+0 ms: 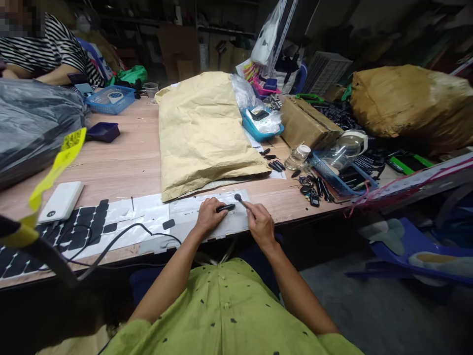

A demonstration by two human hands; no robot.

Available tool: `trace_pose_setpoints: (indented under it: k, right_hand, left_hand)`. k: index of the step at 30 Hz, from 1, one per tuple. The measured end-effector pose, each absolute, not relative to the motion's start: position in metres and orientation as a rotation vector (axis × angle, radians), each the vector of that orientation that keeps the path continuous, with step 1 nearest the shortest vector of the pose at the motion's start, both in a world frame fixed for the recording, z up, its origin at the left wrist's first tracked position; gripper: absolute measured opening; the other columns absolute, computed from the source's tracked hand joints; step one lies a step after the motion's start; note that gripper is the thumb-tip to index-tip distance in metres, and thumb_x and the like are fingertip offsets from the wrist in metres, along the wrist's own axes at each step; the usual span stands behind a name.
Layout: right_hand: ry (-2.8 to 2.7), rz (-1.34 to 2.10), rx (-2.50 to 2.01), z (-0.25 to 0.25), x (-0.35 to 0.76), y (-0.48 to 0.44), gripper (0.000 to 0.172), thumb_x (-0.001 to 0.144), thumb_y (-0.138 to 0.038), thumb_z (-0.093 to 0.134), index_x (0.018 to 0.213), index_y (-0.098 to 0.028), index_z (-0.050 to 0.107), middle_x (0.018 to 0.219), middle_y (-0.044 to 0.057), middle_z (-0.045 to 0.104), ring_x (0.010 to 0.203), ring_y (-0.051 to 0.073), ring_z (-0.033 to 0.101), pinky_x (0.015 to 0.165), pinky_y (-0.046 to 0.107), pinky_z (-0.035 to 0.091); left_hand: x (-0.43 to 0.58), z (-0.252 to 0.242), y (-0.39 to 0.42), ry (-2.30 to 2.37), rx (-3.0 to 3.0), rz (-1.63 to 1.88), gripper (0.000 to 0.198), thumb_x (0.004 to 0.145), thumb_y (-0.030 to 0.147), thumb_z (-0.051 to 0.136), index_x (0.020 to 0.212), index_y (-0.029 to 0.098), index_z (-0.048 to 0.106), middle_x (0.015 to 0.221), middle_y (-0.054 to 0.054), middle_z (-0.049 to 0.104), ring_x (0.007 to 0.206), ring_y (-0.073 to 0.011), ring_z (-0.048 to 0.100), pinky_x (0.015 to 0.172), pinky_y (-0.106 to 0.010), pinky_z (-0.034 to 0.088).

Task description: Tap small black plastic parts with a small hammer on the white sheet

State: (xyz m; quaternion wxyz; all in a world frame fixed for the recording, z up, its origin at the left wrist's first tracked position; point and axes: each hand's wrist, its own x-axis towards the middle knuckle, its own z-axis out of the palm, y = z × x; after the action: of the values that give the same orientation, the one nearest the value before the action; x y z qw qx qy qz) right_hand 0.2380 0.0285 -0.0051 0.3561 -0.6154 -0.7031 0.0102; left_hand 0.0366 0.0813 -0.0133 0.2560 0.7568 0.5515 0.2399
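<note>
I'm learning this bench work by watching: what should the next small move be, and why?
Probably bring the dark-tipped tool to the black piece: the left hand holds that piece, while the right hand holds the tool with its tip close to the piece's free end, seemingly not touching.

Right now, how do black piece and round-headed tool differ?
The black piece is a bar in the left hand; the round-headed tool, in the right hand, has a knob on a thin shaft. The black piece points rightward; the round-headed tool slants leftward in view. Both tips look dark.
</note>
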Motion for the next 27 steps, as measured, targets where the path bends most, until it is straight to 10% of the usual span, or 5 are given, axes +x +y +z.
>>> trace_pose_setpoints:
  k: [18,27]
  right_hand:
    - [-1.599,-0.253,-1.992,-0.034,0.279,0.067,0.033,0.088,-0.012,0.054,0.109,-0.024,0.077,0.092,0.008,0.062,0.087,0.022,0.048,0.072,0.032,0.03]
    - [-1.581,-0.243,-1.976,-0.036,0.278,0.068,0.033,0.088,-0.013,0.053,0.11,-0.023,0.076,0.092,0.008,0.061,0.088,0.023,0.047,0.073,0.033,0.031]
  left_hand:
    - [0.025,-0.008,0.079,1.365,2.09,0.574,0.027,0.096,0.04,0.056,0.102,0.028,0.079,0.098,-0.005,0.068,0.097,-0.0243,0.056,0.091,-0.041,0.044]
    - [-0.015,-0.001,0.029,1.02,2.278,0.326,0.016,0.071,0.035,0.087,0.086,0.035,0.083,0.156,0.001,0.049,0.145,-0.037,0.037,0.121,-0.056,0.028]
